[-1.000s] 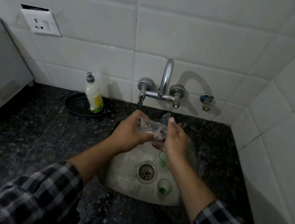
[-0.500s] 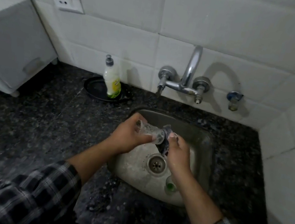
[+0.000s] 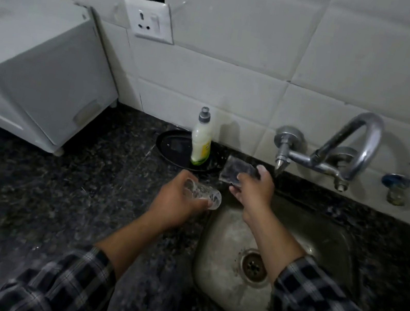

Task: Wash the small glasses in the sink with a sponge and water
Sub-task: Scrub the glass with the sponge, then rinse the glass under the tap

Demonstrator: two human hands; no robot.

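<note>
My left hand (image 3: 172, 205) holds a small clear glass (image 3: 202, 194) on its side, over the counter just left of the sink's (image 3: 331, 239) left rim. My right hand (image 3: 254, 188) grips a dark sponge (image 3: 236, 172) and holds it out to the left, above the sink's back-left corner and close to the black tray (image 3: 173, 144). The glass and the sponge are apart. The steel sink has a round drain (image 3: 254, 266); my right forearm crosses it. No other glasses show in the sink.
A dish soap bottle (image 3: 201, 138) stands on the black tray by the wall. The chrome tap (image 3: 334, 155) juts from the tiled wall above the sink. A white appliance (image 3: 36, 67) sits at the left on the dark granite counter (image 3: 42, 196). A wall socket (image 3: 149, 19) is above.
The sponge has come off the glass and my right hand has carried it up and left toward the tray. The view has swung left, so the sink now lies at the right.
</note>
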